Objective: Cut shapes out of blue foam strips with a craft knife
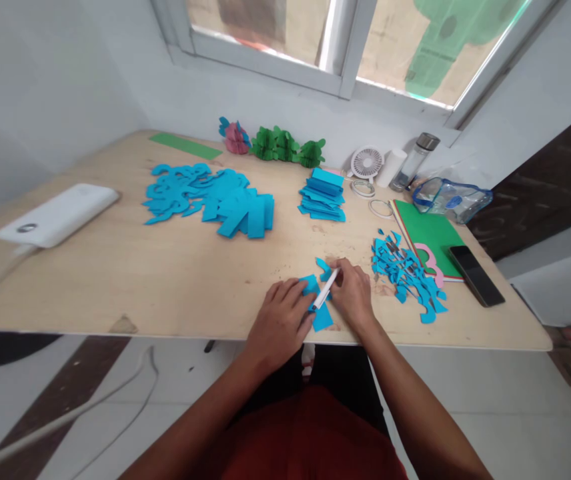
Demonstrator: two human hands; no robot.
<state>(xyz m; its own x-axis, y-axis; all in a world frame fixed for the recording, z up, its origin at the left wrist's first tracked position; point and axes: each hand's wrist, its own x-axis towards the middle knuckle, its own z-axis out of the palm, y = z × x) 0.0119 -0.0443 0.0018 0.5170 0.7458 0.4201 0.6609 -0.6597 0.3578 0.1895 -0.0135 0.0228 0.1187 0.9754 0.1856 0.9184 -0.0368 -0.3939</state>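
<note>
Near the table's front edge, my left hand holds a blue paper piece, its fingers and thumb bent onto it. My right hand is closed around the upper end of a slim white pen-shaped tool. The tool slants across the blue paper, and its dark lower end lies close to my left fingertips. Whether that end is a nib or a blade I cannot make out. A curved blue cutout lies just beyond, partly hidden by my right hand.
Blue scraps lie right of my hands, beside a green pad and a phone. Blue paper strips, curly cutouts and a blue stack lie farther back. A power bank sits left; a fan stands behind.
</note>
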